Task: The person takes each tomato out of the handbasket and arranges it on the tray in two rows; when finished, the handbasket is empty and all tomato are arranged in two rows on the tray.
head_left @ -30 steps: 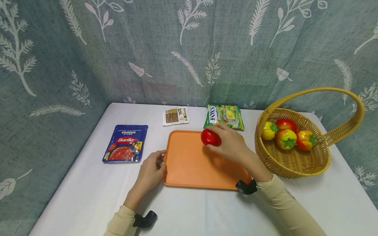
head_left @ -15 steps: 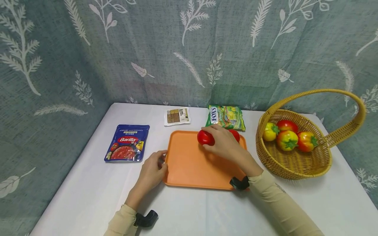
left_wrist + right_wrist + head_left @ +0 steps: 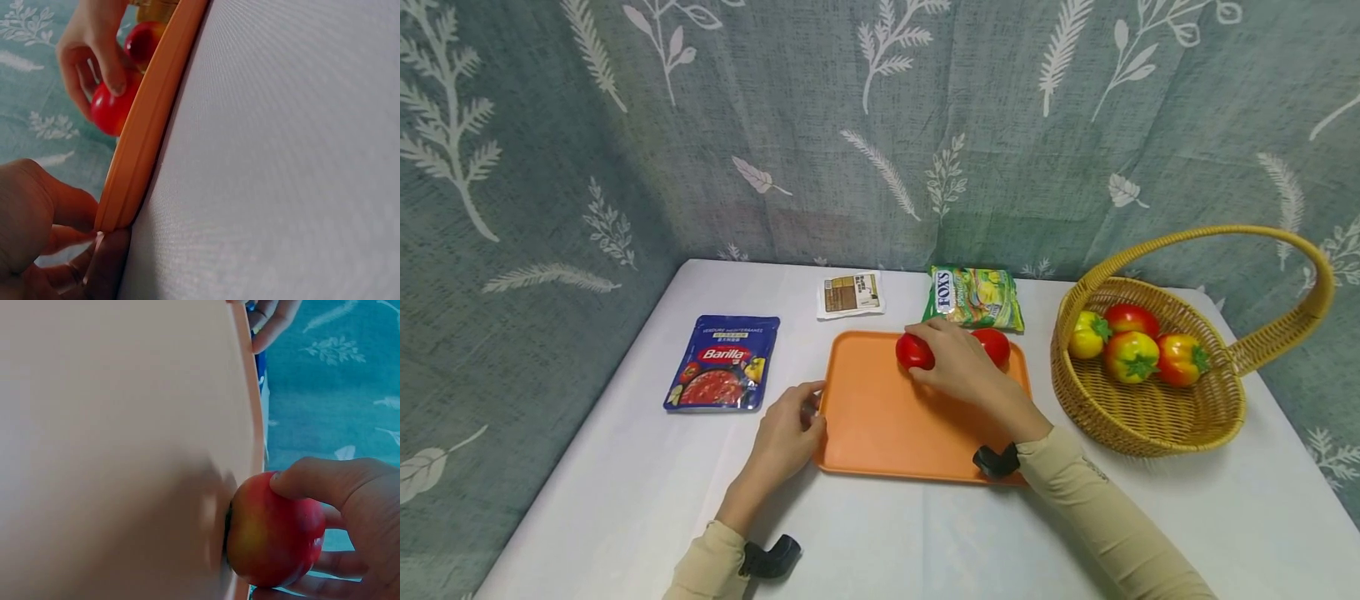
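Note:
My right hand (image 3: 958, 362) holds a glossy red-and-yellow bell pepper (image 3: 275, 528) with thumb and fingers around it. This pepper is at the upper middle of the orange tray (image 3: 880, 425); its green stem end faces down against the tray in the right wrist view. A second red pepper (image 3: 993, 346) sits on the tray's upper right, partly behind my right hand. My left hand (image 3: 786, 433) grips the tray's left rim. In the left wrist view, the left thumb and fingers (image 3: 75, 209) pinch the rim near a corner.
A wicker basket (image 3: 1142, 417) with a tall handle and several peppers stands right of the tray. A blue Barilla pouch (image 3: 722, 364) lies left. Behind the tray lie a small brown-and-white packet (image 3: 851, 295) and a green Fox's bag (image 3: 975, 297). A patterned curtain (image 3: 820, 167) backs the white table.
My right hand has moved a little left and down with the pepper, bringing it to the tray. The second pepper has come into view behind the hand. My left hand stays on the rim.

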Tool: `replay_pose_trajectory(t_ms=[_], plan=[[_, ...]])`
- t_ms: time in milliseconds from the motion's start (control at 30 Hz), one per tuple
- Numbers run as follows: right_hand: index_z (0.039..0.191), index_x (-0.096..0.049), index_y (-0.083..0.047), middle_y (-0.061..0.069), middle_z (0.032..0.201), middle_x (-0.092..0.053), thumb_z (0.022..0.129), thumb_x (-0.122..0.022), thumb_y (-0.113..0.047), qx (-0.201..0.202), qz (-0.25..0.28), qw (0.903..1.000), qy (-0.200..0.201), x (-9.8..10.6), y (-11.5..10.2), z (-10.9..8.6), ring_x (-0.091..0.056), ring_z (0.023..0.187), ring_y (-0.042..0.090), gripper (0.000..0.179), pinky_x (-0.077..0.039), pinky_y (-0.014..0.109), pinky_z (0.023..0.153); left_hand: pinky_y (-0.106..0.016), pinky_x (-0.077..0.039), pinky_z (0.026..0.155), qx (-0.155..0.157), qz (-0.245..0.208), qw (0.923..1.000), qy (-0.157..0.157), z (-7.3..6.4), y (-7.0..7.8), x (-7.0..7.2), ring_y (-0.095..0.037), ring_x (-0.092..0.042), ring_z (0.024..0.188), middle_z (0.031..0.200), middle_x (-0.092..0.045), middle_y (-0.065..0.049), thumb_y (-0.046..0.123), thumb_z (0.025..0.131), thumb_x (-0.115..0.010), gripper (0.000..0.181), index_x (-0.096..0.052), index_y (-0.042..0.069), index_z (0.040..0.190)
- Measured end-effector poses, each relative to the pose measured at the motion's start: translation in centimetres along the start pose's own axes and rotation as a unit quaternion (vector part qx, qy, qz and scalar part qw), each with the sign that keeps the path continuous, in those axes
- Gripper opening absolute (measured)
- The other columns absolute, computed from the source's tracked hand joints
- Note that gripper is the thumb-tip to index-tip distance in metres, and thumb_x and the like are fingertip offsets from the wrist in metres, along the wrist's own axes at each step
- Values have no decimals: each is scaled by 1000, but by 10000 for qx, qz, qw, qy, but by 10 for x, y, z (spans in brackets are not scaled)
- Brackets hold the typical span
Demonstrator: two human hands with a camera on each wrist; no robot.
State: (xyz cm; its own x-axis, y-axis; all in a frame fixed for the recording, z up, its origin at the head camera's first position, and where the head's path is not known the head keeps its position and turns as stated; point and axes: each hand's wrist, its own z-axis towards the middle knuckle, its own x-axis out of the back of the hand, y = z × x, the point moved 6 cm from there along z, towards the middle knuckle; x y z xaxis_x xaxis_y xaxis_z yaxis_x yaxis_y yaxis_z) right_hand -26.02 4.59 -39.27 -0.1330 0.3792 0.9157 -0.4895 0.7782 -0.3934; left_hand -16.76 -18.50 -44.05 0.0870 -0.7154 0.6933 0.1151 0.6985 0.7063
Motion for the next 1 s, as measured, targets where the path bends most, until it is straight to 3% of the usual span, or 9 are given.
replay_pose_trajectory(t_ms=[467,733,1000], plan=[[142,-54,-10,15,132,-58,78,-85,-31,-43,-84,9999,79,2,2,-2,-56,117,34,75,-48,54,94,-35,-45,69,37,-2,10000,-37,0,2,1,-18,-56,78,96,-61,-9,-2,83,-66,48,-62,1,131],[138,-58,-9,14,132,-58,77,-86,-32,419,-75,9976,550,17,-6,-14,-56,118,32,71,-50,52,93,-35,-45,69,20,3,10000,-5,0,2,0,-18,-56,77,95,-61,-8,-2,82,-66,49,-62,2,130],[133,-62,-7,13,131,-59,78,-85,-28,950,80,9889,1142,44,-12,-45,-57,118,32,63,-50,51,92,-36,-46,70,17,-8,10000,11,0,1,0,-18,-57,78,96,-61,-9,-2,81,-66,49,-62,1,130]])
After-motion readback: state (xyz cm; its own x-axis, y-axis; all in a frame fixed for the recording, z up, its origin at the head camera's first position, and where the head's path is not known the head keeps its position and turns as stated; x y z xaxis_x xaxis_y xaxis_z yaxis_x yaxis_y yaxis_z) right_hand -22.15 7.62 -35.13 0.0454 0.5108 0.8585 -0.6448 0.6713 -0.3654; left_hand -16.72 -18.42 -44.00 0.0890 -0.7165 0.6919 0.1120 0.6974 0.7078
